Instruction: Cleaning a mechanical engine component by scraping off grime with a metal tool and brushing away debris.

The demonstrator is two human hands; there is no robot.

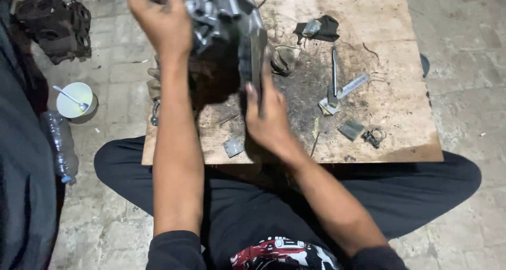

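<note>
Our left hand [161, 20] and right hand [266, 117] both clamp the greasy cast-metal engine part [229, 33], raised between them above the stained wooden board [400, 48]. It looks already stripped, with more handling likely left. Right of our right hand lie a slim metal tool [334, 75] and small flat plates [351, 129].

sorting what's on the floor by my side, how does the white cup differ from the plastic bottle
The white cup stands upright and open, with a spoon in it; the plastic bottle lies on its side. The cup is opaque, short and round; the bottle is clear and long. Both rest on the tiled floor, apart from both hands.
</note>
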